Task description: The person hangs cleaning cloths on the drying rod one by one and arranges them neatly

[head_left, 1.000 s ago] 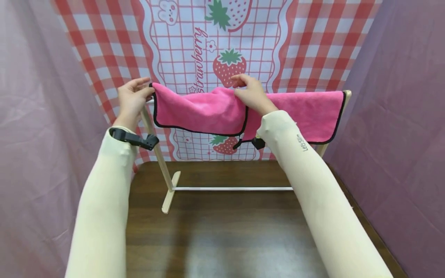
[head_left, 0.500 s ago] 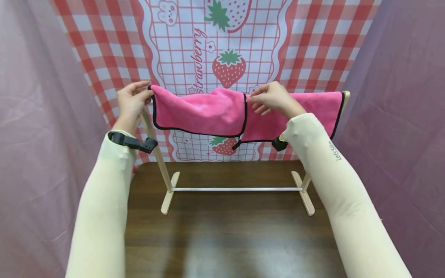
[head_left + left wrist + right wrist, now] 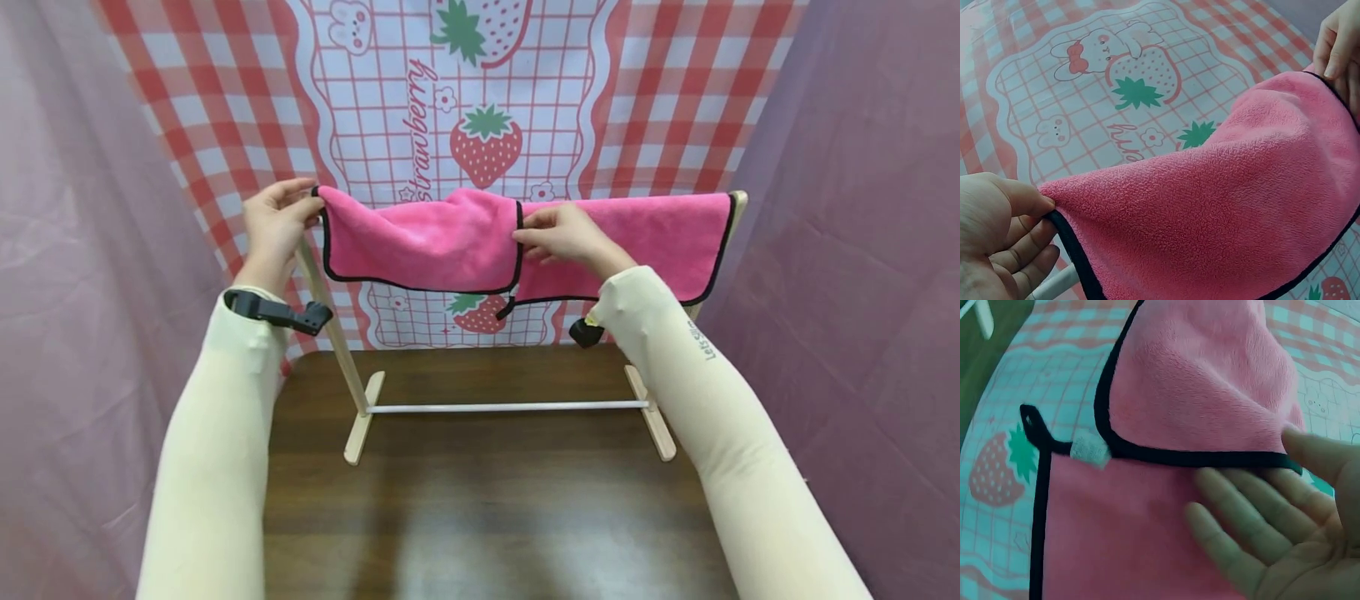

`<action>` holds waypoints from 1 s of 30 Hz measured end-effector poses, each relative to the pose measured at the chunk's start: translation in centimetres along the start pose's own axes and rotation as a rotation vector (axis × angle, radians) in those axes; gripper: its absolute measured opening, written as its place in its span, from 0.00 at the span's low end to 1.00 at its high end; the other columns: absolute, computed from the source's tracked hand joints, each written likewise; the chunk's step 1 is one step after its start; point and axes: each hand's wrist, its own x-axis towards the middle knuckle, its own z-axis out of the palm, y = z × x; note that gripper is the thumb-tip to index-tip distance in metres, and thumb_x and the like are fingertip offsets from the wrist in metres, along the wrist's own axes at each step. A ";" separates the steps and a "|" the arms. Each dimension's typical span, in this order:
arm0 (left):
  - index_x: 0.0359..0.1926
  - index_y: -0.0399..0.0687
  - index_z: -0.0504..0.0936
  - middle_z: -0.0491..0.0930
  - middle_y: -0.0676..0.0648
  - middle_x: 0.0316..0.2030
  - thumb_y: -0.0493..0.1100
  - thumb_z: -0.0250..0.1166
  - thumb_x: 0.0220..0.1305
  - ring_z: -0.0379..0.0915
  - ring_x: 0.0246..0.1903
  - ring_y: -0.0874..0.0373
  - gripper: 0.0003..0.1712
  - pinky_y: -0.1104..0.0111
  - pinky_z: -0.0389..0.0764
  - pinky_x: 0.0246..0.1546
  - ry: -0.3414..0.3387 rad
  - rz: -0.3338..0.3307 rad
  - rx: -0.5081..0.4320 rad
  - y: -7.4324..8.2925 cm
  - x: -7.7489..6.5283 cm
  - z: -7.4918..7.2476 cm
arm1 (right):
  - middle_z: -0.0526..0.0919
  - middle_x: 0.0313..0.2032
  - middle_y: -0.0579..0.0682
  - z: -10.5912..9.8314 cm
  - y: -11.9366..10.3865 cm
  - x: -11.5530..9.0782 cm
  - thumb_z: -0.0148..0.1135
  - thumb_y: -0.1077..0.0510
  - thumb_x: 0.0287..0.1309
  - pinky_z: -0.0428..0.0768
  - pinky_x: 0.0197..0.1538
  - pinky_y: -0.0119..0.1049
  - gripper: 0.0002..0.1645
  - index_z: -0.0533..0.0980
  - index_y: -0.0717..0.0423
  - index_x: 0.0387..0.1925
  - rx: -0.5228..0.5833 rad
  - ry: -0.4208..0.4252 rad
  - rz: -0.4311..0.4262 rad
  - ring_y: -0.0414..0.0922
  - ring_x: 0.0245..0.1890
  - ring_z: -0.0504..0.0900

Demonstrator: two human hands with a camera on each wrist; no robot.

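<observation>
Two pink towels with black edging hang along the top of a wooden rack. The left towel (image 3: pixel 427 250) is bunched and wavy; its right edge overlaps the right towel (image 3: pixel 667 242), which hangs flat. My left hand (image 3: pixel 273 229) pinches the upper left corner of the left towel between thumb and fingers, as the left wrist view shows. At the opposite edge, my right hand (image 3: pixel 566 237) pinches the black trim, thumb above and fingers underneath, over the right towel. A black hanging loop (image 3: pixel 1036 428) and a pale label (image 3: pixel 1090 449) show by the overlap.
The rack has wooden feet (image 3: pixel 363 421) and a white lower bar (image 3: pixel 502 407). It stands on a dark wooden table (image 3: pixel 480 517). Behind it hangs a strawberry-print checked cloth (image 3: pixel 487 146), with pink curtains (image 3: pixel 840 292) at both sides.
My right hand moved right off the left towel's top, then came back lower and took hold of its right edge. My left hand keeps its pinch on the corner.
</observation>
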 end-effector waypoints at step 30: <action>0.34 0.47 0.80 0.78 0.54 0.26 0.26 0.66 0.58 0.76 0.23 0.67 0.12 0.80 0.80 0.28 0.201 -0.027 0.055 -1.1 0.8 -3.8 | 0.84 0.20 0.53 0.2 -3.2 1.7 0.64 0.62 0.64 0.87 0.30 0.37 0.15 0.80 0.73 0.45 0.218 0.132 0.032 0.43 0.19 0.85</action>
